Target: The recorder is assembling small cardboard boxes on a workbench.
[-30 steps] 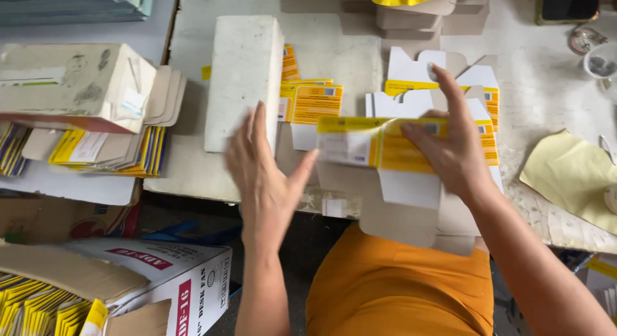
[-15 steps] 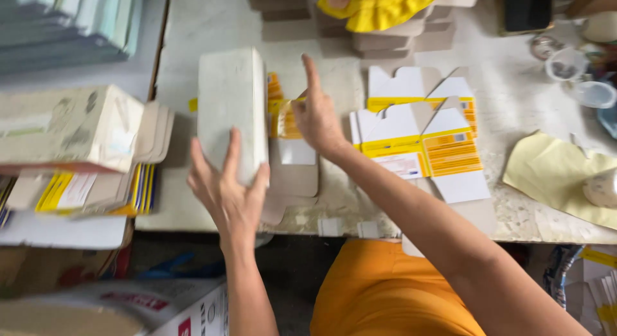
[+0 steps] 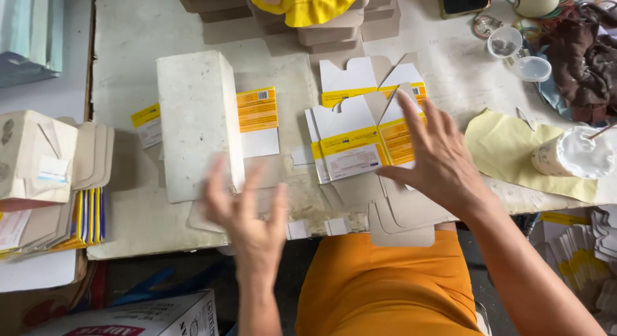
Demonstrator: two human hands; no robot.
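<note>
Yellow-and-white flat carton blanks (image 3: pixel 360 140) lie spread at the middle of the worktop (image 3: pixel 128 27), with the right hand (image 3: pixel 437 159) open and pressing flat on them, fingers spread, gripping nothing. Left hand (image 3: pixel 250 214) hovers open and blurred at the worktop's near edge, empty, just below a white block (image 3: pixel 196 120). Lidded cup (image 3: pixel 575 156) sits at the right edge on yellow paper (image 3: pixel 501 149), contents hidden.
</note>
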